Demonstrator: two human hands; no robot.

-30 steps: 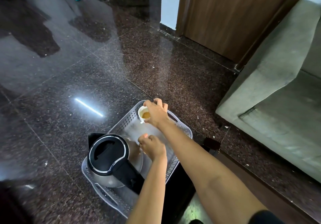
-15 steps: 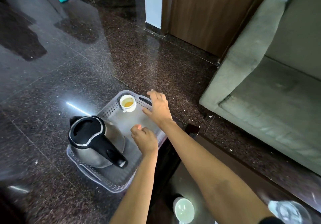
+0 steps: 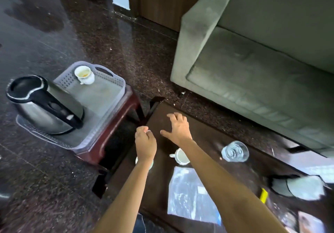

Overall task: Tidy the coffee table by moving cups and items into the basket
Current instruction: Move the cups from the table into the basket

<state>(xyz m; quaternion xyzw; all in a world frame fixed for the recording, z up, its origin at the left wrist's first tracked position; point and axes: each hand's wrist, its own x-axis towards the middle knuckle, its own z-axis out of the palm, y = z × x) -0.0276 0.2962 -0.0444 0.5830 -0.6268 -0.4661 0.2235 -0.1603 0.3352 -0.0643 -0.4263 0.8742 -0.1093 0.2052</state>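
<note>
Both hands (image 3: 163, 137) empty, seemingly, above table (image 3: 159, 113)

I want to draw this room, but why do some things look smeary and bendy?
Head view: the camera is moving, so the steel kettle with black lid and the grey perforated plastic basket look smeared; the wide lens bends the grey-green sofa; the dark polished floor shows pale reflections.

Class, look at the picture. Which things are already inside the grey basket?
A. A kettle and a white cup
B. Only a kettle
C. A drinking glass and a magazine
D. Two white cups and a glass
A: the basket holds the kettle at its near end and a white cup at its far end, while the glass is on the coffee table.
</note>
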